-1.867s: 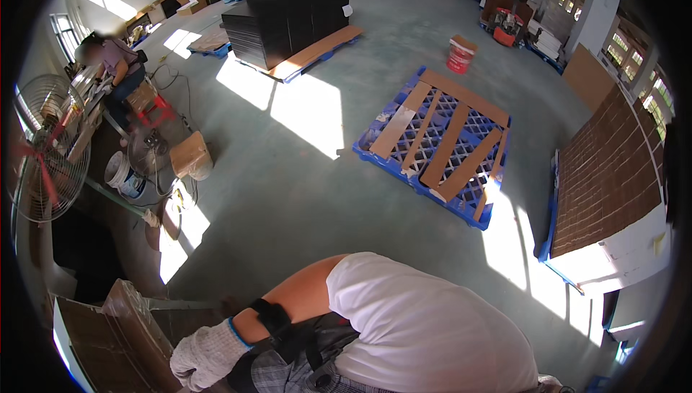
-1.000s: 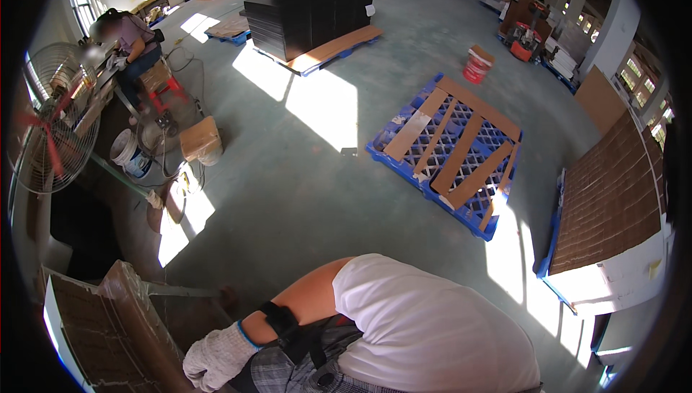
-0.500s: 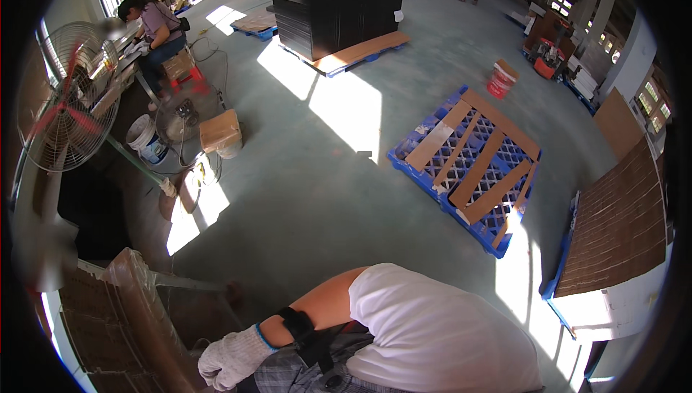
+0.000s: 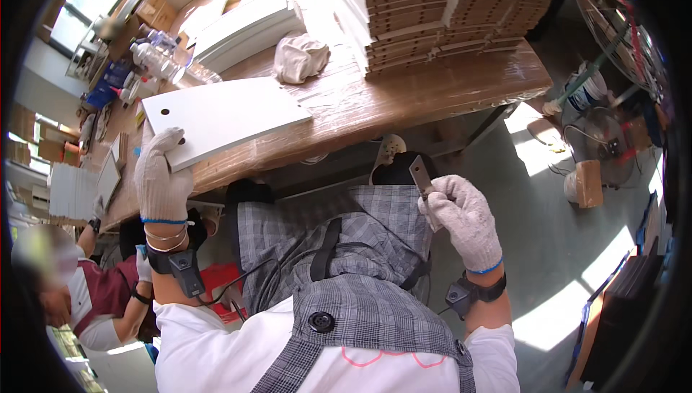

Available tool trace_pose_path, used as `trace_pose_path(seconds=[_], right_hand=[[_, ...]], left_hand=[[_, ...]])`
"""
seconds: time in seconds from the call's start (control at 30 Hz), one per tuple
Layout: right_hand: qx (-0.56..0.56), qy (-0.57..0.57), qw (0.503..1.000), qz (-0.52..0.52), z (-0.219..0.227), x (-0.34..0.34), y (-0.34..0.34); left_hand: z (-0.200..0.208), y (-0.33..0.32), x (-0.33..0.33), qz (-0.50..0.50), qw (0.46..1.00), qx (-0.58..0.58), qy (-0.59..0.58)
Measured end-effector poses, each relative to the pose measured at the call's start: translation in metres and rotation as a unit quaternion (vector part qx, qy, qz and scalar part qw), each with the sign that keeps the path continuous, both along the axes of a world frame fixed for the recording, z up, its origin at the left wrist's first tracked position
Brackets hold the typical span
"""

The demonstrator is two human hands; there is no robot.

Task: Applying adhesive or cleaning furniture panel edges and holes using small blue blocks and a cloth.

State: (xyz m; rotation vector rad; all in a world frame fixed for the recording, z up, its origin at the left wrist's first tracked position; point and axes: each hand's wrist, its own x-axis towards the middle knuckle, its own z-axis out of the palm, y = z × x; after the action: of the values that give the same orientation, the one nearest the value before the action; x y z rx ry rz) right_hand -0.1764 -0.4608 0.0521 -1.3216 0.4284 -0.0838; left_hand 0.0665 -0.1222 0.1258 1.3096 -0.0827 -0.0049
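My left hand [image 4: 164, 177], in a pale knitted glove, has its fingers over the end of a white board [image 4: 234, 118] and its thumb along the near edge. The board lies flat near the edge of a wrapped workbench [image 4: 425, 85]; it has a curved outline and a dark hole near its left end. In front of my lap, off to the right, my right hand [image 4: 465, 221], gloved too, is closed on a small flat metal strip [image 4: 419, 177]. The strip points up and has a hole near its tip; its lower part is hidden by my fingers.
Stacked boards [image 4: 443, 15] rise at the back right of the bench. A crumpled cloth [image 4: 301, 58] sits behind the white board, bottles [image 4: 155, 60] to its left. Another person [image 4: 108, 292] works at far left. A fan [image 4: 609, 11] and a bucket [image 4: 585, 90] stand at right.
The view has swung from the open floor with the blue pallet to the bench. Both gloved hands now show, where earlier only one showed at lower left.
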Motion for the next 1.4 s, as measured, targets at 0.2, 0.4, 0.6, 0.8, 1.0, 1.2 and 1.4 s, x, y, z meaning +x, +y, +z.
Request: trace_pose_path(seconds=[0.2,0.4,0.6,0.8,1.0,1.2,1.4], right_hand=[[-0.041,0.026,0.993,0.106,-0.012,0.057,0.032],[-0.063,0.030,0.984,0.165,-0.015,0.103,0.069],[-0.163,0.002,0.959,0.230,-0.017,0.153,0.128],[-0.455,-0.210,0.837,0.219,-0.015,0.176,0.185],[-0.555,-0.240,0.753,0.258,-0.051,0.185,0.206],[-0.628,-0.137,0.760,0.089,-0.098,0.239,0.112],[-0.635,-0.203,0.744,0.049,-0.045,0.235,0.149]], left_hand=[[-0.024,0.031,-0.050,0.112,0.981,-0.054,0.150],[-0.053,0.051,-0.063,0.048,0.977,-0.094,0.185],[-0.082,0.078,-0.076,0.030,0.957,-0.174,0.232],[-0.154,0.073,-0.087,-0.010,0.935,-0.188,0.299],[-0.171,0.072,-0.100,-0.010,0.907,-0.201,0.370],[-0.186,0.071,-0.097,-0.055,0.903,-0.231,0.357],[-0.147,0.088,-0.095,-0.043,0.874,-0.310,0.372]])
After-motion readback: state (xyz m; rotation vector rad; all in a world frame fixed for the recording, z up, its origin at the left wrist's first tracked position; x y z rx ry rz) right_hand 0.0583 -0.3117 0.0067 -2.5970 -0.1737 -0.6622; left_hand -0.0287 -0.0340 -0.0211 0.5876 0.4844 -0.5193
